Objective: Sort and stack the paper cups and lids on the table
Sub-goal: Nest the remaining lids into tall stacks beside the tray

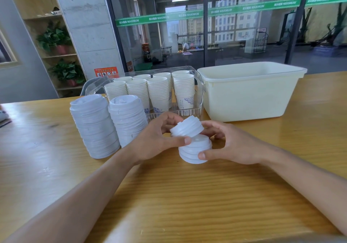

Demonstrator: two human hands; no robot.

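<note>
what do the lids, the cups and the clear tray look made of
Lids: likely thin white plastic, semi-matte, with moulded ridges. Cups: paper, matte white with rolled rims and blue print. Clear tray: glossy see-through plastic, probably acrylic.

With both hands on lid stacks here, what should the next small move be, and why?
Probably level the tilted lid stack gripped by the left hand and seat it onto the lower lid stack, which the right hand steadies. The upper stack sits askew, just above the lower one, so nesting them looks like the natural step.
</note>
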